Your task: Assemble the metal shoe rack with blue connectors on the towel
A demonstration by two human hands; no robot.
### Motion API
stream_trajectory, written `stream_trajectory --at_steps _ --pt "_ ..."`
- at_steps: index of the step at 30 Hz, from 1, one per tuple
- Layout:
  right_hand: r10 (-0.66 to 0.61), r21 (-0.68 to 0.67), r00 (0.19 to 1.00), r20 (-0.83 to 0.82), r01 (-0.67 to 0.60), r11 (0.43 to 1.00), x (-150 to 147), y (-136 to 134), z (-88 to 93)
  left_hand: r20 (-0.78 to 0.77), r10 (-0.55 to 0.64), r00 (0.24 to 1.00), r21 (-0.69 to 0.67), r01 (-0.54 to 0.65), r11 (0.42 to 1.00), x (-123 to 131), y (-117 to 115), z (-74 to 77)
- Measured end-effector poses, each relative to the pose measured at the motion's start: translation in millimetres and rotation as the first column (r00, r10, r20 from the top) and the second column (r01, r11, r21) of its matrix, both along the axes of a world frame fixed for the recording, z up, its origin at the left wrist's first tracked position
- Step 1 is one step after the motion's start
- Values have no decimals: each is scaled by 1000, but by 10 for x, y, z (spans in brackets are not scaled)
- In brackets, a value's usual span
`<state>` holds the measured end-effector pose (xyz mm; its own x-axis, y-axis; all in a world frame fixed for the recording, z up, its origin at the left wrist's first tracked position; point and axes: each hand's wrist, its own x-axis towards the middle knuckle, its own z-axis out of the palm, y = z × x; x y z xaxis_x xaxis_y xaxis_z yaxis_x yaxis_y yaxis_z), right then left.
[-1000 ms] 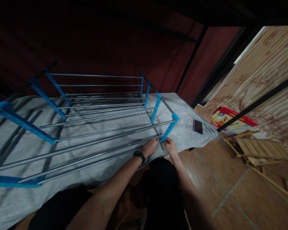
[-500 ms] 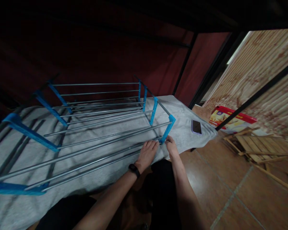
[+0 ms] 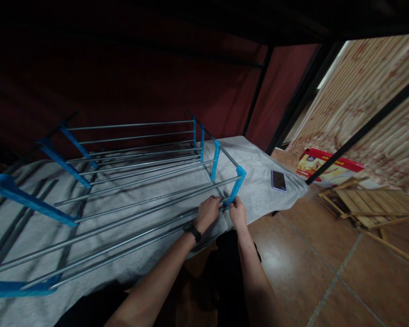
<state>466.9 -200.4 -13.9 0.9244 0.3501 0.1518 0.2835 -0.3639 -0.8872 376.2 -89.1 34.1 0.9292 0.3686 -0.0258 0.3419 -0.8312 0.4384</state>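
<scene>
A rack of thin grey metal tubes (image 3: 129,217) joined by blue plastic brackets (image 3: 236,184) lies across a pale grey blanket (image 3: 255,154). My left hand (image 3: 209,212), with a dark band on its wrist, is curled round a metal tube close to the near right bracket. Just to its right, my right hand (image 3: 237,212) pinches the lower end of that bracket. Both hands are closed, and the fingertips are partly hidden. More blue brackets (image 3: 37,200) hold the tubes at the rack's left end.
A phone (image 3: 278,180) lies on the blanket at the right. Past the bed's edge, a red and yellow box (image 3: 327,168) and a folded wooden piece of furniture (image 3: 371,204) rest on the tiled floor (image 3: 303,254). A dark bed-frame post (image 3: 259,91) stands behind.
My left hand has gone from lying over the tubes to curling round one beside the bracket. My right hand has closed on the bracket's lower end. The rack's left end appears slightly lower in view.
</scene>
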Motion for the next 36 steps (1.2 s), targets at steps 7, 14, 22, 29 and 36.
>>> stream_trajectory --at_steps 7,14,22,29,36 --pt "16 -58 1000 -10 -17 998 -13 -5 55 57 13 998 7 -13 1000 -29 -92 165" --pt "8 -120 1000 -9 -9 993 -43 -9 143 4 -18 1000 30 17 999 -56 -104 157" --pt "0 -206 1000 10 2 979 -83 -13 181 3 -17 1000 44 17 999 -46 -110 138" --pt "22 -247 1000 14 -18 969 -74 -16 177 23 -15 1000 36 14 999 -28 -109 129" --pt "7 -276 1000 31 2 961 -84 5 144 44 -11 999 22 10 1000 -26 -117 112"
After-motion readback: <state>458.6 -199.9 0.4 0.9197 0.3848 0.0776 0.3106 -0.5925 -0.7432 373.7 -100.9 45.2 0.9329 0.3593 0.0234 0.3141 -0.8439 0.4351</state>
